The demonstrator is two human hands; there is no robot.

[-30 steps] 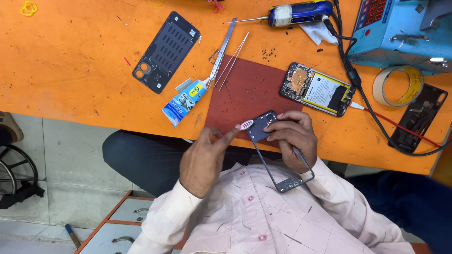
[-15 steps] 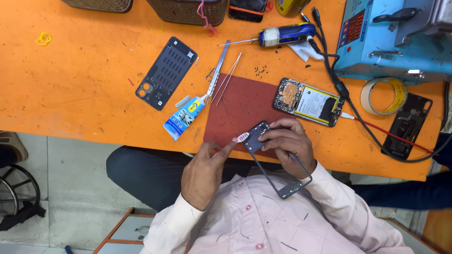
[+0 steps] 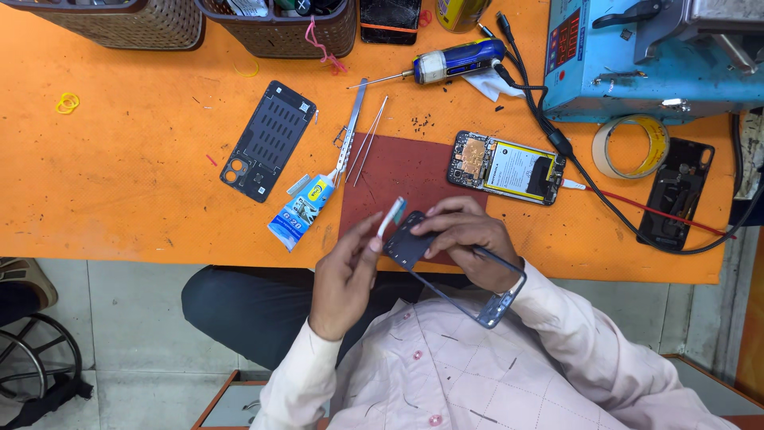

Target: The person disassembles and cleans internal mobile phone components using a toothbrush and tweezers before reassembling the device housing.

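A dark, thin rectangular phone frame [image 3: 454,275] is being held just above the near edge of an orange work table [image 3: 119,183], over the person's lap. The right hand [image 3: 469,247] is closing around the frame's upper end, fingers curled over its top and thumb underneath, gripping it firmly. The left hand [image 3: 346,275] is pinching a small white and teal strip [image 3: 391,216] between thumb and fingertips, with the strip's lower end meeting the frame's top corner; the other fingers are loosely folded.

Just behind the hands, a dark red square mat [image 3: 398,171] is lying on the table. To its right, an opened phone with exposed battery and circuit board [image 3: 507,167] is resting, with a cable plugged into it. To the mat's left, a blue and white glue tube [image 3: 301,211], metal tweezers [image 3: 350,127] and a black phone back cover [image 3: 268,139] are lying. Farther back, a blue-handled screwdriver [image 3: 446,65], a roll of tape [image 3: 630,147] and a blue machine [image 3: 652,56] are sitting.
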